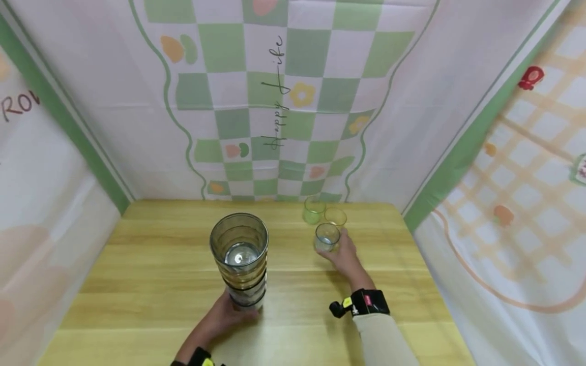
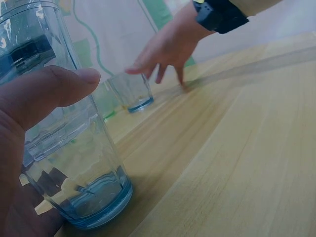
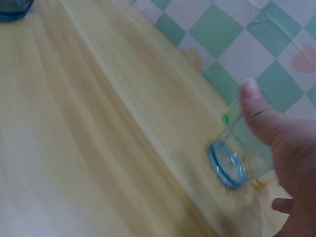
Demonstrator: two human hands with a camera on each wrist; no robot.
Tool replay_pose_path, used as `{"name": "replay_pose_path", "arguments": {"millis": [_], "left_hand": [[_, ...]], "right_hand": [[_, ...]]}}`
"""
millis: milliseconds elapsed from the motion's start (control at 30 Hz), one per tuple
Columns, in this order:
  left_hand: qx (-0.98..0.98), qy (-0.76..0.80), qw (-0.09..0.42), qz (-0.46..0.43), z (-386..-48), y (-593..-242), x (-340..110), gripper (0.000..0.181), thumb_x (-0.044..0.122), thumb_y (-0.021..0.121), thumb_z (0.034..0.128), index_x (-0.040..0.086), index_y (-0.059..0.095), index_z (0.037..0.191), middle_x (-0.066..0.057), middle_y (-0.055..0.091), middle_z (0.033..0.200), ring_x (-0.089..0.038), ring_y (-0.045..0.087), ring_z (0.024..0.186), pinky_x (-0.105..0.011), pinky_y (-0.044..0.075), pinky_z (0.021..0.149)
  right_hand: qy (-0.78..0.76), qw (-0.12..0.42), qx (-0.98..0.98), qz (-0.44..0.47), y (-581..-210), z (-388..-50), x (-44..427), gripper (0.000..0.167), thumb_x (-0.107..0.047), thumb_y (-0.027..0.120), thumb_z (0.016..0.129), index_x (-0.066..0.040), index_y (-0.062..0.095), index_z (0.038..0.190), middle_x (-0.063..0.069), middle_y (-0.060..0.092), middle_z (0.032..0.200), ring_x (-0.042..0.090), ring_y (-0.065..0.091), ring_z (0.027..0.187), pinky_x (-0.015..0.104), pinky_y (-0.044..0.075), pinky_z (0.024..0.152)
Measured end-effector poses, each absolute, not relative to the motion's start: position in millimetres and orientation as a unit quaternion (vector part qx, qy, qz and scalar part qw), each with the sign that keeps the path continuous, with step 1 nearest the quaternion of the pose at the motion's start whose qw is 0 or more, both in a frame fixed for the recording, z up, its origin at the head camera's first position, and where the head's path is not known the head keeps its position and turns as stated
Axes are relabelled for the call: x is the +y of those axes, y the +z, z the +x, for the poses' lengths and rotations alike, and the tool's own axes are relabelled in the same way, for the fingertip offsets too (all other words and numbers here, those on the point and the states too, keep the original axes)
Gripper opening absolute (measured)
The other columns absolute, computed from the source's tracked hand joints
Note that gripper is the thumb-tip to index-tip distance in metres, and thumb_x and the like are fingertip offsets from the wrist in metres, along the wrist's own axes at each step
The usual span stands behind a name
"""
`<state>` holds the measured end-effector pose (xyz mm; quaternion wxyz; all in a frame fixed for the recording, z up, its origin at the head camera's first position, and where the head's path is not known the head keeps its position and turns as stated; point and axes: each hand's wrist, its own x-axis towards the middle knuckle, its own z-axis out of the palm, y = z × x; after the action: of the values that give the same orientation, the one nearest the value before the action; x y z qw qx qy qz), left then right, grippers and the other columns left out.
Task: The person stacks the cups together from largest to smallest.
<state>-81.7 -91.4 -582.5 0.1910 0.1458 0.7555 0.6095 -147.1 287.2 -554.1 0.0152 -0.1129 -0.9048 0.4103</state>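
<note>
Over the head feed I have my left grip (image 1: 232, 316) curled round the lower part of the stack of glasses (image 1: 244, 279), sitting at its 7 o'clock; the left wrist view shows me the thumb lying across the glass wall. The stack is tall, its top mouth facing the camera, left of the middle of the wooden table (image 1: 160, 274); I cannot tell whether its base bears fully on the wood. Beyond, at 12 o'clock, a checked cloth (image 1: 274, 86) hangs by the table's far edge. Toward 2 o'clock from the stack I find three small glasses close together: the green glass (image 1: 313, 213) at 11 o'clock of the clear glass (image 1: 326, 240), and the yellow glass (image 1: 335, 215) at 1 o'clock of it. My right grip (image 1: 345, 256) is at 4 o'clock of the clear glass, thumb and fingers spread about it; I cannot tell how firmly they touch. Behind that come a black strap (image 1: 370, 302) and a pale sleeve (image 1: 384, 338).
</note>
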Motion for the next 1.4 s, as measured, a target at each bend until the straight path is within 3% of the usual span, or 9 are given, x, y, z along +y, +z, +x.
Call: {"name": "replay_pose_path", "arguments": {"millis": [100,233,467,567,767,1000,1233,1400], "left_hand": [[0.753,0.609,0.196,0.153,-82,-582,-87,0.084,0.025,0.090,0.0766,0.012,0.043,0.145,-0.011,0.060,0.138,-0.033,0.054,0.130,-0.061,0.034,0.114],[0.745,0.614,0.204,0.162,-78,-580,-79,0.085,0.024,0.090,0.0766,0.010,0.042,0.146,-0.011,0.059,0.140,-0.032,0.053,0.131,-0.059,0.032,0.115],[0.742,0.618,0.199,0.168,-77,-577,-76,0.085,0.019,0.089,0.0775,0.009,0.040,0.147,-0.012,0.057,0.142,-0.033,0.051,0.134,-0.058,0.031,0.115],[0.745,0.615,0.200,0.164,-77,-576,-78,0.086,0.020,0.089,0.0775,0.009,0.040,0.147,-0.013,0.058,0.141,-0.033,0.051,0.134,-0.059,0.031,0.115],[0.759,0.604,0.192,0.150,-77,-574,-82,0.084,0.024,0.090,0.0764,0.008,0.043,0.145,-0.013,0.060,0.138,-0.035,0.053,0.130,-0.062,0.033,0.113],[0.760,0.603,0.193,0.147,-79,-572,-85,0.084,0.023,0.090,0.0768,0.008,0.043,0.145,-0.012,0.059,0.139,-0.033,0.053,0.131,-0.058,0.034,0.114],[0.755,0.610,0.195,0.137,-82,-571,-87,0.090,0.022,0.090,0.0763,0.009,0.039,0.148,-0.015,0.057,0.142,-0.037,0.050,0.134,-0.062,0.031,0.115],[0.754,0.611,0.191,0.147,-81,-575,-88,0.090,0.022,0.090,0.0768,0.009,0.037,0.149,-0.013,0.057,0.142,-0.035,0.051,0.133,-0.060,0.033,0.114]], "right_hand": [[0.414,0.045,-0.900,-0.133,-549,-149,286,0.118,-0.040,0.084,0.083,-0.010,0.001,0.163,0.030,0.013,0.163,0.052,0.019,0.147,0.066,0.025,0.117],[0.370,0.084,-0.915,-0.139,-546,-146,286,0.114,-0.044,0.084,0.082,-0.019,0.007,0.163,0.023,0.010,0.166,0.052,0.016,0.148,0.070,0.028,0.113],[0.254,0.104,-0.958,-0.081,-555,-147,280,0.075,-0.046,0.062,0.099,-0.018,0.029,0.160,0.019,0.009,0.168,0.052,0.014,0.149,0.073,0.017,0.116],[0.218,0.109,-0.968,-0.062,-558,-148,277,0.065,-0.045,0.056,0.102,-0.017,0.035,0.158,0.018,0.012,0.168,0.051,0.016,0.149,0.070,0.016,0.118],[0.209,0.096,-0.972,-0.052,-554,-149,271,0.065,-0.046,0.054,0.103,-0.019,0.034,0.158,0.016,0.013,0.168,0.048,0.013,0.151,0.066,0.013,0.120],[0.191,0.091,-0.977,-0.035,-553,-145,263,0.063,-0.042,0.057,0.102,-0.016,0.037,0.157,0.019,0.016,0.167,0.050,0.011,0.151,0.070,0.012,0.119],[0.184,0.125,-0.975,0.000,-554,-131,257,0.062,-0.040,0.062,0.100,-0.016,0.043,0.154,0.020,0.028,0.163,0.050,0.018,0.149,0.067,0.019,0.119],[0.200,0.105,-0.974,0.010,-554,-118,250,0.062,-0.037,0.066,0.098,-0.014,0.046,0.152,0.021,0.031,0.161,0.051,0.022,0.147,0.068,0.025,0.116]]}}
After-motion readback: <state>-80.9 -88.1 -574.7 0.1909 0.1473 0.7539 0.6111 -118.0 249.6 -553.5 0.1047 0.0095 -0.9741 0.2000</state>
